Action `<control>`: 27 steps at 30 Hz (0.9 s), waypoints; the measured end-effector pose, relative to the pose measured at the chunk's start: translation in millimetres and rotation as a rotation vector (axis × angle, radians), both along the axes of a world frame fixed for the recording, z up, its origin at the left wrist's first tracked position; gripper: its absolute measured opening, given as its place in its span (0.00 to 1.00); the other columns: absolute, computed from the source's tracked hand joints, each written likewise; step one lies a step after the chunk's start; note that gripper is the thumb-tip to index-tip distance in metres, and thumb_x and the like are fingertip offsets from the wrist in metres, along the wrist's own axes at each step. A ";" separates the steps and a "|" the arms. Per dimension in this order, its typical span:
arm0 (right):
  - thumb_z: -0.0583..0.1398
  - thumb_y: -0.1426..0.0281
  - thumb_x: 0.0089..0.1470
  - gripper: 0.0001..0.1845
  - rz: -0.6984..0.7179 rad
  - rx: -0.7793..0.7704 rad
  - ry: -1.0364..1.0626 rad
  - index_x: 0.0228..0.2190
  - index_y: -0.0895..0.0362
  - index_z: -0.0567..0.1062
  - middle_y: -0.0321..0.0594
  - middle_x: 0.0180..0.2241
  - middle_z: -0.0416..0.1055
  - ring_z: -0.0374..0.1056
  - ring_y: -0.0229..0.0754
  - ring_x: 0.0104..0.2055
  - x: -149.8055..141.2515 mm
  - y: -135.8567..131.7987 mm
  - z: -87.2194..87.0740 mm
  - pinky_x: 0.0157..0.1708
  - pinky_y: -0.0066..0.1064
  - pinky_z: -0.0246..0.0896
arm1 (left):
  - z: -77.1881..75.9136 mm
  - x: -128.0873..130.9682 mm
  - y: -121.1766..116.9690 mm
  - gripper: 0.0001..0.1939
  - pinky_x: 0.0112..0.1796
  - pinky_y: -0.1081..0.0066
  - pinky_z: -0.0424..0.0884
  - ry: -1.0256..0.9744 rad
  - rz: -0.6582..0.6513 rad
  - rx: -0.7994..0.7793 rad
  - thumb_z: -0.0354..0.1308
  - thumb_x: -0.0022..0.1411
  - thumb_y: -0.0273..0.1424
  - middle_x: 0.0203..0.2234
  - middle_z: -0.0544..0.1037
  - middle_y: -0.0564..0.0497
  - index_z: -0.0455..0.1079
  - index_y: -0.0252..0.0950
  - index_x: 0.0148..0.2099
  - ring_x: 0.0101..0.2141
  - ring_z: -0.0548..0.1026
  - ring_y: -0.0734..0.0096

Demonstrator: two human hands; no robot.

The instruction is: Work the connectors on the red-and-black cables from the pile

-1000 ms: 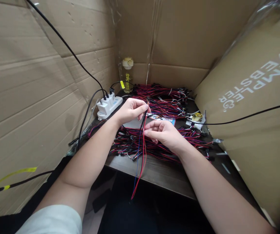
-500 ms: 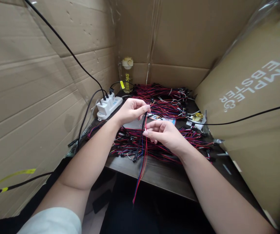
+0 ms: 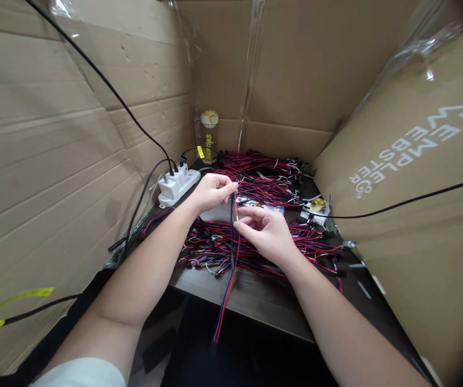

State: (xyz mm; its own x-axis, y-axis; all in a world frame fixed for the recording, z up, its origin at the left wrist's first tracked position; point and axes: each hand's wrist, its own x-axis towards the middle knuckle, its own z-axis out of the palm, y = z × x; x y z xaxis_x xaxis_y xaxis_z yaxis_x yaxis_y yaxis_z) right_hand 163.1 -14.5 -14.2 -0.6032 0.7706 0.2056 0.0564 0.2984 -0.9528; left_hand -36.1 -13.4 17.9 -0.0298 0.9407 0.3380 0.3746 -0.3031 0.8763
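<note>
My left hand [image 3: 211, 192] pinches the top of a thin wire bundle [image 3: 228, 279] of red, blue and black strands that hangs down past the desk's front edge. My right hand [image 3: 264, 231] is just below and to the right, fingers closed on the same bundle about where a black sleeve runs along it. Both hands hover over a heap of red and black wires [image 3: 223, 247] on the dark desk [image 3: 263, 295]. A second heap of wires [image 3: 263, 172] lies further back.
A white power strip [image 3: 177, 185] with black plugs sits at the back left, beside a clear bottle [image 3: 207, 137]. Cardboard walls [image 3: 54, 150] enclose the desk on three sides. Black cables cross left and right. Small yellow and white parts [image 3: 315, 207] lie at right.
The view has tilted, so everything sits lower in frame. My right hand slid slightly down and left along the bundle; the left hand keeps its pinch.
</note>
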 end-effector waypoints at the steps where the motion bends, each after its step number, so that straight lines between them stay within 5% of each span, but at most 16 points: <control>1: 0.67 0.63 0.49 0.23 -0.010 0.019 -0.017 0.46 0.63 0.79 0.44 0.31 0.79 0.71 0.38 0.27 0.1 0.0 -0.2 0.30 0.31 0.65 | -1.4 -0.6 0.5 0.18 0.21 0.78 0.60 0.019 0.003 0.002 0.59 0.65 0.39 0.14 0.70 0.56 0.72 0.32 0.27 0.16 0.66 0.81; 10: 0.65 0.69 0.47 0.06 -0.137 0.126 -0.136 0.27 0.58 0.82 0.41 0.25 0.78 0.71 0.42 0.27 -0.1 2.2 2.9 0.29 0.32 0.63 | -14.5 -6.0 6.5 0.14 0.21 0.77 0.56 0.163 0.038 0.043 0.62 0.61 0.36 0.14 0.71 0.56 0.72 0.33 0.25 0.17 0.65 0.80; 18: 0.67 0.60 0.50 0.13 -0.115 0.035 -0.038 0.27 0.58 0.80 0.42 0.27 0.78 0.70 0.40 0.27 0.0 9.5 3.7 0.29 0.32 0.64 | -5.7 -3.4 3.2 0.17 0.23 0.78 0.63 0.009 -0.125 -0.025 0.60 0.65 0.41 0.15 0.71 0.55 0.76 0.31 0.35 0.18 0.67 0.79; 27: 0.69 0.51 0.49 0.22 -0.031 -0.115 0.119 0.30 0.59 0.77 0.42 0.27 0.77 0.70 0.36 0.26 3.1 -0.5 16.3 0.30 0.30 0.69 | -12.7 1.2 3.0 0.24 0.28 0.77 0.68 -0.205 -0.380 -0.088 0.62 0.63 0.51 0.18 0.71 0.55 0.76 0.32 0.41 0.21 0.69 0.79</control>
